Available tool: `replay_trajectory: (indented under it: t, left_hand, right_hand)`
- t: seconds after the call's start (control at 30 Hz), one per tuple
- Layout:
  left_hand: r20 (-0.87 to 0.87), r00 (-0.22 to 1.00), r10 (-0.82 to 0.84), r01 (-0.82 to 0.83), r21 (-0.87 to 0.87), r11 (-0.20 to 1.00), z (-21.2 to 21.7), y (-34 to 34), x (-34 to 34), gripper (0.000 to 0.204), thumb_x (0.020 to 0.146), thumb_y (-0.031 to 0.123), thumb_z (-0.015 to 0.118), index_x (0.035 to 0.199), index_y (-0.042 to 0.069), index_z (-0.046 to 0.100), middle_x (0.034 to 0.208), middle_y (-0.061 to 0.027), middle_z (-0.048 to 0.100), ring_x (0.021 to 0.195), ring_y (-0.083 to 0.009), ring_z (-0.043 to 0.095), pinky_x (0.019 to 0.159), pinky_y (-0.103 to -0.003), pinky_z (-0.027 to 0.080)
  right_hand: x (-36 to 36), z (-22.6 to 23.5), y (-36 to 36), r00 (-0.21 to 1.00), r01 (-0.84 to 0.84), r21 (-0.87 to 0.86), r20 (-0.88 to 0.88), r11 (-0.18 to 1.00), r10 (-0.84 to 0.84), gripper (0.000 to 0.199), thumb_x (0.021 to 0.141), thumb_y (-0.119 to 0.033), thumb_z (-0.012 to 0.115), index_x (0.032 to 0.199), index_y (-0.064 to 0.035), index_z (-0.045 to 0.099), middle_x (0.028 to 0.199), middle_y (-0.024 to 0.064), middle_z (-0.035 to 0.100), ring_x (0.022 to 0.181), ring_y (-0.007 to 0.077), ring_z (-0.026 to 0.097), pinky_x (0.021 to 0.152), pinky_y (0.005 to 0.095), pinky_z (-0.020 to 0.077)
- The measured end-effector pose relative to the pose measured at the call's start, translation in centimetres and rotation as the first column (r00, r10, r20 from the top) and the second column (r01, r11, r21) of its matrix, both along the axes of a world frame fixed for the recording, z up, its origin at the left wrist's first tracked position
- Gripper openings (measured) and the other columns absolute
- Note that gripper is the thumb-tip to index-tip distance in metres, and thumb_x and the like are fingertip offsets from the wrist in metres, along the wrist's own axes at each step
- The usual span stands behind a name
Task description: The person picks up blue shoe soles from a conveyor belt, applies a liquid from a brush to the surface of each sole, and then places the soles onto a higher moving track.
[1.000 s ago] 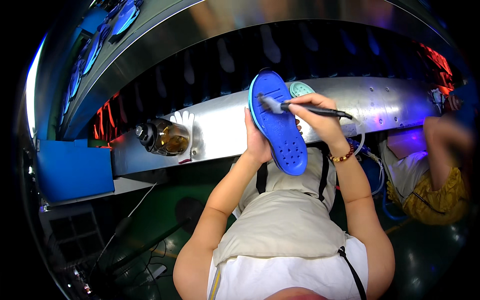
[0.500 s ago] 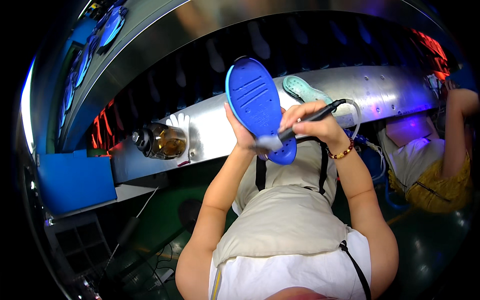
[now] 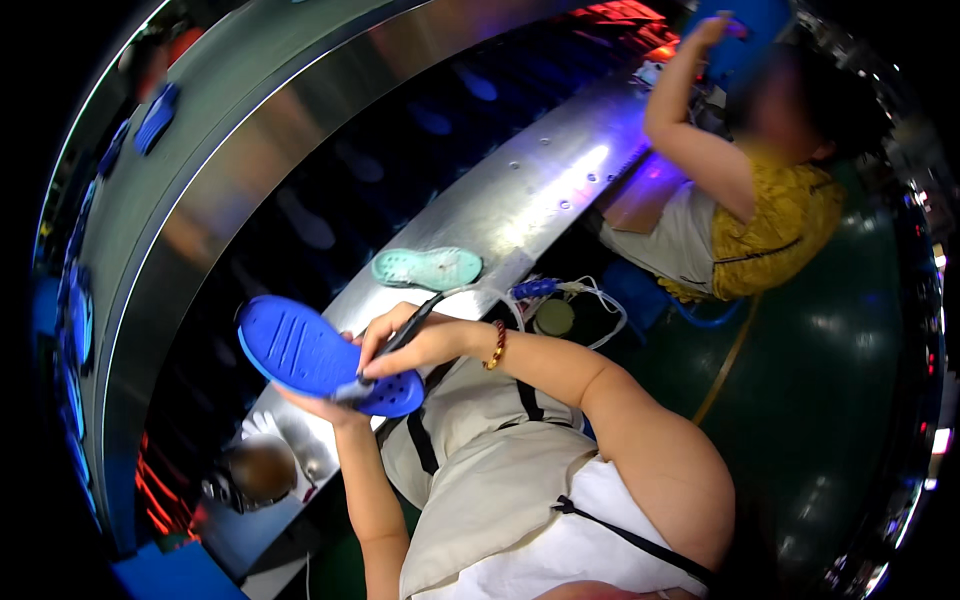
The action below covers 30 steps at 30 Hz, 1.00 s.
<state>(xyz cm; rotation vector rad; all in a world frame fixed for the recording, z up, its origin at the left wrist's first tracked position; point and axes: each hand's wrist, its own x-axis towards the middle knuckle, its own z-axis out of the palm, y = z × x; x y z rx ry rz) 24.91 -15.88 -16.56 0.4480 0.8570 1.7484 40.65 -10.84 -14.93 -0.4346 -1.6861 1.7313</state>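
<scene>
My left hand (image 3: 318, 405) grips a blue shoe sole (image 3: 300, 345) from beneath and along its near edge. The sole is tilted, showing raised grooves at its far end and small holes at the near end. In my right hand (image 3: 425, 340) is a black-handled brush (image 3: 408, 328), held like a pen, with a pale hose running from its back end. Its blurred bristles lie against the sole near the holes. Just beyond my right hand, a mint-green shoe sole (image 3: 428, 268) rests on the metal ledge, touched by neither hand.
The metal ledge (image 3: 540, 190) runs along a dark opening holding several soles. A bottle (image 3: 258, 470) and a white glove (image 3: 285, 440) are on its left part. Past it, a conveyor (image 3: 215, 110) carries blue soles. A co-worker in a yellow top (image 3: 785, 225) sits at right.
My view has turned to the right, bringing the co-worker further into sight. The blue sole appears more slanted, and the brush stays against its holed end.
</scene>
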Motion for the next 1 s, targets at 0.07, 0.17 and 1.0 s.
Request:
replay_trajectory:
  t: [0.07,0.17,1.0]
  left_hand:
    - [0.082,0.984,-0.16,0.147,0.146,0.978,0.5,-0.1,-0.1,0.077,0.08,0.065,0.013,0.113,0.003,0.045,0.082,-0.0189,0.059,0.071,-0.0293,0.059,0.065,-0.039,0.05]
    - [-0.055,0.998,0.043,-0.045,-0.032,0.998,1.1,-0.1,0.6,0.079,0.08,0.065,0.012,0.113,0.001,0.044,0.083,-0.0188,0.058,0.072,-0.0288,0.058,0.067,-0.039,0.049]
    - [0.123,0.987,-0.106,0.087,0.155,0.984,3.0,-0.3,-2.1,0.087,0.074,0.073,0.01,0.101,0.0,0.049,0.08,-0.0193,0.057,0.07,-0.0301,0.057,0.065,-0.04,0.048]
  right_hand:
    - [0.6,0.3,-0.2,0.997,-0.079,-0.082,-0.021,0.994,0.077,0.013,0.074,-0.008,0.065,0.083,0.0007,0.064,0.079,0.0072,0.064,0.076,0.0117,0.059,0.076,0.0238,0.0456]
    - [0.5,0.3,-0.2,0.99,0.047,-0.229,-0.121,0.972,-0.077,0.014,0.075,-0.009,0.063,0.084,0.0015,0.064,0.082,0.0075,0.064,0.074,0.0107,0.058,0.074,0.0235,0.0457]
    - [1.5,1.4,-1.3,0.96,-0.264,0.072,-0.074,0.962,0.269,0.015,0.064,0.0,0.069,0.078,-0.0002,0.065,0.084,0.0107,0.062,0.08,0.0177,0.059,0.076,0.0282,0.0454]
